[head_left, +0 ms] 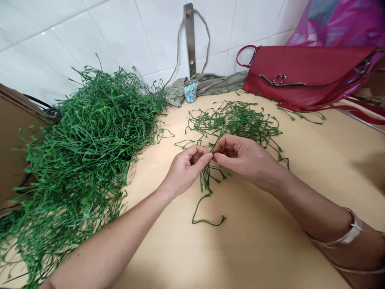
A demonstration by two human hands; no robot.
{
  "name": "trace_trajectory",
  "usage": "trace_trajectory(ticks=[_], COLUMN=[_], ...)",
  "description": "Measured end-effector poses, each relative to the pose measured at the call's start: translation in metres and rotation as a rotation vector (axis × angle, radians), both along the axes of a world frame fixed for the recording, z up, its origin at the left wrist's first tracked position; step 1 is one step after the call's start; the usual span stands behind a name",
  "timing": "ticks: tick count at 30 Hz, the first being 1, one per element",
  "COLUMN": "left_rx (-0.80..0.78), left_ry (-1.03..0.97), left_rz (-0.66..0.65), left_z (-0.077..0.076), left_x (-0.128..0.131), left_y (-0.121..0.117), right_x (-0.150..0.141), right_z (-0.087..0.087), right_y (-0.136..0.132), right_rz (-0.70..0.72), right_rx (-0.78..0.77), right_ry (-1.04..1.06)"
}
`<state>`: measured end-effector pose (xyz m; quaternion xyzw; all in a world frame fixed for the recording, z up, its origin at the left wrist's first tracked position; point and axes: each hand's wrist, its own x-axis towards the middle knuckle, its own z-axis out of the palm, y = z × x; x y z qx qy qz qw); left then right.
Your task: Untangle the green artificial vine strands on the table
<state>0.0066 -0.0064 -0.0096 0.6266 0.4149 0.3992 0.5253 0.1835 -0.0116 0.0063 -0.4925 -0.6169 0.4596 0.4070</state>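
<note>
My left hand and my right hand meet over the middle of the table, thumbs and fingertips pinched together. Between them they grip a thin green plastic stem, most of it hidden by the fingers. Below the fingertips hang or lie several stem ends; which of them I hold, I cannot tell. One loose bent stem lies nearer to me on the table. Just beyond my hands spreads a small heap of green stems with budded tips.
A large pile of green stems covers the table's left side, beside a cardboard box. Along the tiled wall are a small patterned cup, a grey cloth and a metal bracket. A red handbag sits at the back right.
</note>
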Motion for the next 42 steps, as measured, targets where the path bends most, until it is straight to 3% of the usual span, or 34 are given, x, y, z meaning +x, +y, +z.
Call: trace_trajectory(ticks=[5,12,15,17,19,25,27,31,35,42], left_rx=[-0.096,-0.128,-0.129,-0.135,-0.135,-0.152,-0.178,-0.213,-0.201,-0.198], left_ry=[-0.072,-0.199,-0.286,-0.327,-0.348,-0.392,-0.404,-0.361,-0.330,-0.306], left_rz=[-0.050,-0.110,-0.015,0.068,0.123,0.123,0.095,0.047,0.050,0.017], left_z=[-0.001,0.018,0.015,0.010,0.005,0.001,0.000,0.000,0.001,0.000], left_x=[0.001,0.002,0.000,-0.002,-0.004,-0.004,-0.003,-0.002,-0.003,-0.003], left_y=[0.003,-0.017,-0.015,-0.007,0.001,0.006,0.006,0.006,0.008,0.008], right_x=[-0.009,0.017,0.027,0.024,0.017,-0.002,-0.004,-0.004,-0.002,-0.007], right_z=[0.000,-0.004,-0.006,-0.007,-0.005,0.008,0.008,0.003,0.003,-0.001], right_y=[-0.003,0.011,0.018,0.018,0.015,-0.001,-0.002,0.001,0.000,-0.001], right_rz=[-0.201,-0.504,-0.518,-0.472,-0.384,0.013,0.083,0.075,0.096,0.050], right_rx=[0.257,0.212,0.399,0.574,0.640,0.231,0.100,-0.094,-0.151,-0.206], right_ry=[-0.241,-0.310,-0.420,-0.479,-0.472,-0.204,-0.108,0.069,0.158,0.084])
